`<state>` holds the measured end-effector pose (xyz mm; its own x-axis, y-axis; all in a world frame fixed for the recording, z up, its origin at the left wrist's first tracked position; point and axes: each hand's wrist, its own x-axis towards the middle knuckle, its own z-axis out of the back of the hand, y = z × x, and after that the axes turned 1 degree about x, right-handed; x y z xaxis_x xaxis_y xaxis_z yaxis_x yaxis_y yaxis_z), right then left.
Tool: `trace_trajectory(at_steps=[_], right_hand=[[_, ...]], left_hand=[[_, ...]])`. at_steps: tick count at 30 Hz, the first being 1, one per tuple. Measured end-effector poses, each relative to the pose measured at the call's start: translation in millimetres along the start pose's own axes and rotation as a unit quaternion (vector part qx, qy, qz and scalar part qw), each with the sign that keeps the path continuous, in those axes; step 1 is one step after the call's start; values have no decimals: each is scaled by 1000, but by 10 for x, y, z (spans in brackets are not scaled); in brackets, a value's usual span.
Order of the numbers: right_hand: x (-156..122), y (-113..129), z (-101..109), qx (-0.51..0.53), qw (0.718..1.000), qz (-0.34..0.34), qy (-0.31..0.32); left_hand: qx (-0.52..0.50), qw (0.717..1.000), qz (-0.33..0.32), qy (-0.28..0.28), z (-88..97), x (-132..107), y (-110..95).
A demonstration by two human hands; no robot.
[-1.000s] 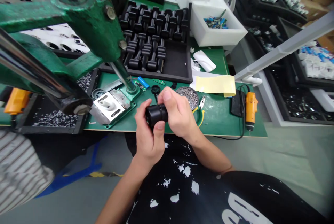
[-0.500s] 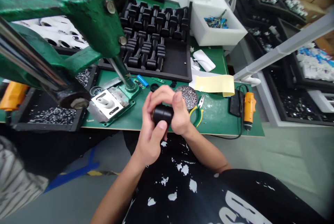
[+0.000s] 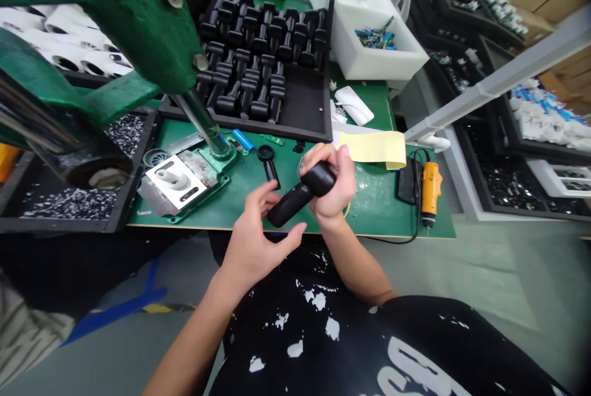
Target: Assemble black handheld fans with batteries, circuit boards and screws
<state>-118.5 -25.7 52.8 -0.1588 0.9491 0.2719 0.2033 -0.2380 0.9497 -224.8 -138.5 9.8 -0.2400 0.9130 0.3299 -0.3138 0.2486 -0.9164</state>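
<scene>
A black hammer-shaped device housing (image 3: 295, 202), with a round head and a straight handle, is tilted above the bench's front edge. My right hand (image 3: 339, 189) is closed around its head, the handle pointing down-left. My left hand (image 3: 253, 236) is open at the handle's lower end, thumb spread apart from the fingers; whether the fingertips touch it I cannot tell. Just beyond lies a smaller black part with a ring-shaped end (image 3: 266, 153) and a handle. My right hand mostly hides a round dish and the pliers.
A green press (image 3: 152, 26) with a white fixture plate (image 3: 175, 180) stands left. Behind is a black tray (image 3: 307, 103) of similar housings. A white foam box (image 3: 369, 63), yellow paper (image 3: 373, 148) and an orange electric screwdriver (image 3: 431, 193) are rightward. Small metal parts fill a tray (image 3: 122, 205).
My left hand has come off the housing's head and opened by its handle. The housing has turned so its handle shows, and my right hand has shifted slightly right. The view has shifted slightly.
</scene>
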Motion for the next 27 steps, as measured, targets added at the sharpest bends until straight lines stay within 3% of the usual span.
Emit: trace_trajectory(at_steps=[3, 8, 13, 15, 18, 20, 21, 22, 23, 25, 27], right_hand=[[73, 64, 57, -20, 999, -11, -49], [79, 19, 123, -36, 997, -29, -55], [-9, -137, 178, -36, 996, -39, -77], [-38, -148, 318, -58, 997, -55, -21], [-9, -40, 864, -189, 979, -51, 55], [48, 95, 1446, -311, 949, 5, -54], [77, 163, 1770, -384, 914, 11, -131], [101, 220, 2093, -479, 854, 1, -203], [116, 259, 2397, -576, 774, -20, -262], [117, 278, 2895, -620, 720, -73, -303], [82, 239, 3208, -651, 680, -138, -308]], left_hand=[[121, 989, -62, -62, 5, -63, 53], [169, 969, -158, -85, 12, -73, 76], [87, 984, -117, -104, -57, -30, 115], [3, 988, -68, -138, -114, -5, 131], [-180, 968, 25, -175, -200, 39, 121], [-319, 930, 90, -158, -249, 66, 81], [-383, 904, 118, -147, -272, 78, 51], [-436, 877, 146, -138, -294, 90, 16], [-478, 851, 172, -133, -316, 102, -21], [-533, 807, 215, -137, -362, 129, -90], [-557, 782, 246, -135, -407, 155, -133]])
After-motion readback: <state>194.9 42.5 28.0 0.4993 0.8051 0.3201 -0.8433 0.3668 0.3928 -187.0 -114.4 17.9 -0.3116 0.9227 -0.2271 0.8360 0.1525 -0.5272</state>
